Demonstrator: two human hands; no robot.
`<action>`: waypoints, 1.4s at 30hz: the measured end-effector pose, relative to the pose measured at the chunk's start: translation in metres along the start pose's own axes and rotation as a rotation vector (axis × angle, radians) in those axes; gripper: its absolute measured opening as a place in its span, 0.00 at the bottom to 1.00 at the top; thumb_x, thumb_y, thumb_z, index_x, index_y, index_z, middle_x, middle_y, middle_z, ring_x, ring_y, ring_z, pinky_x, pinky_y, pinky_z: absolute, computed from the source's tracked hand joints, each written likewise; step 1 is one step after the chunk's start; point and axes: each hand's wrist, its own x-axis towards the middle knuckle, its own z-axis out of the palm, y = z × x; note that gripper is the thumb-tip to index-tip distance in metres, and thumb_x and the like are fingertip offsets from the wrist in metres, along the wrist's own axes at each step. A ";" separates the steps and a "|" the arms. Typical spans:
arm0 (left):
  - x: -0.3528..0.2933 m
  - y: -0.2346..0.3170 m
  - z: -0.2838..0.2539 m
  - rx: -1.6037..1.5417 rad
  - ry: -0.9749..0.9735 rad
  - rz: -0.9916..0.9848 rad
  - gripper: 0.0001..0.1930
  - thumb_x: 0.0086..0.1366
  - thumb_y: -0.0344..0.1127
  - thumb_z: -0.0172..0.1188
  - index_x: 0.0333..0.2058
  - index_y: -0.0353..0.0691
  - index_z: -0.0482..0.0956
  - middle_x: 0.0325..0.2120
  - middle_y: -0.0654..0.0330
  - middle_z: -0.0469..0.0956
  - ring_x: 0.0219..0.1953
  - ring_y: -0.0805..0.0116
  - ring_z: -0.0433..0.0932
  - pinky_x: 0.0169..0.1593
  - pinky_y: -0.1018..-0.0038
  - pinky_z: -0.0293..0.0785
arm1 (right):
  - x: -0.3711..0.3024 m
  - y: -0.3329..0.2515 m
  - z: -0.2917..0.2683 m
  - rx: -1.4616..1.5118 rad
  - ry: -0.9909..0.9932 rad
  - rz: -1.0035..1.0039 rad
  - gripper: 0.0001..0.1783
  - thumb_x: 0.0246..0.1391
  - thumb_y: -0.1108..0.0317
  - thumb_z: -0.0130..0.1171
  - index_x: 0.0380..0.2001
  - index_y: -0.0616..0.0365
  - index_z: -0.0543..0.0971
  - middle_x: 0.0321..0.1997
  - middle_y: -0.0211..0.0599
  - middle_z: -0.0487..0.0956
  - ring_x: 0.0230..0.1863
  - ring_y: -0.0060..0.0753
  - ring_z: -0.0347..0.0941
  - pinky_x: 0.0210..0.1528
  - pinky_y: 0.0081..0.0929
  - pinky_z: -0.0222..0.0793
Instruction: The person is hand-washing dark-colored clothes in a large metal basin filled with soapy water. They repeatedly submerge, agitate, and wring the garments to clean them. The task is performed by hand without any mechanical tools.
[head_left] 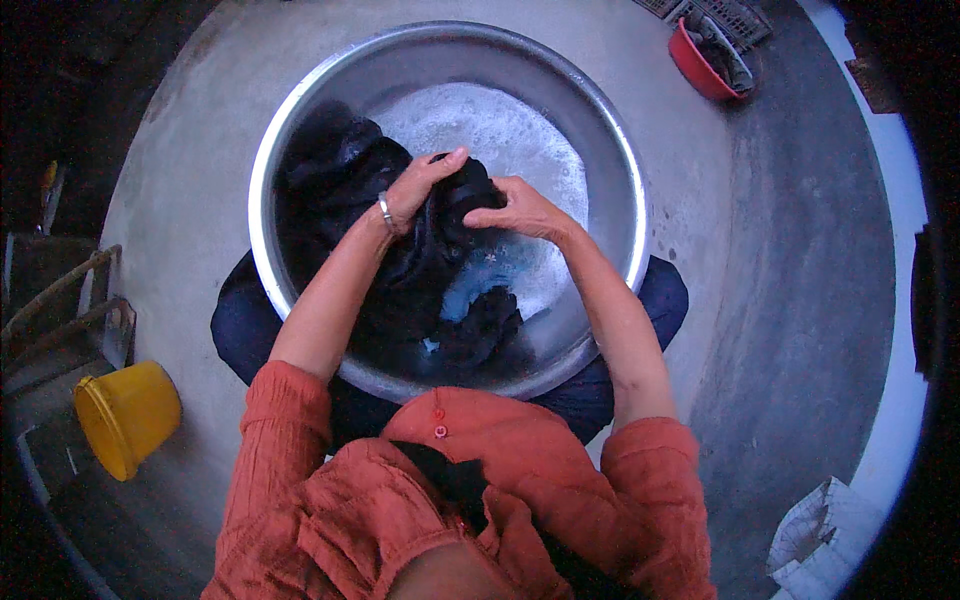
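Note:
A wide metal basin (610,130) stands in front of me between my knees, with some water in its bottom. Wet black cloth (340,190), which looks like a garment, heaps along its left side and toward the near edge. My left hand (412,190), with a silver bracelet at the wrist, is closed round a bunched fold, thumb pointing right. Opposite it, my right hand (515,208) grips the same raised fold between thumb and fingers. A light blue patch (470,285) shows in the water beside the cloth, too blurred to name.
To the left on the concrete floor a yellow bucket (130,415) lies tilted, near a wooden-handled frame (65,290). A red tub (695,70) with dark contents stands far right by a plastic crate (735,20). An open white sack (820,540) sits near right.

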 end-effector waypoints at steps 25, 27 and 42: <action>0.050 -0.069 -0.067 0.535 0.034 -0.079 0.32 0.47 0.19 0.48 0.55 0.39 0.57 0.30 0.54 0.73 0.33 0.65 0.74 0.34 0.69 0.74 | 0.019 0.094 -0.028 -0.638 0.305 0.141 0.25 0.34 0.69 0.58 0.42 0.48 0.73 0.41 0.45 0.74 0.45 0.46 0.70 0.45 0.36 0.66; 0.047 -0.066 -0.059 0.441 0.124 -0.104 0.34 0.46 0.20 0.49 0.56 0.40 0.57 0.30 0.55 0.74 0.32 0.66 0.74 0.35 0.70 0.73 | 0.019 0.105 -0.046 -0.162 0.343 0.271 0.16 0.34 0.67 0.56 0.32 0.55 0.78 0.25 0.41 0.77 0.35 0.40 0.75 0.39 0.28 0.67; 0.015 -0.033 -0.038 -0.123 0.076 0.018 0.19 0.59 0.52 0.49 0.35 0.41 0.72 0.31 0.61 0.73 0.34 0.69 0.73 0.40 0.72 0.69 | 0.020 -0.040 0.104 -0.512 0.712 -0.378 0.09 0.33 0.67 0.57 0.22 0.59 0.74 0.43 0.47 0.68 0.42 0.49 0.67 0.40 0.37 0.66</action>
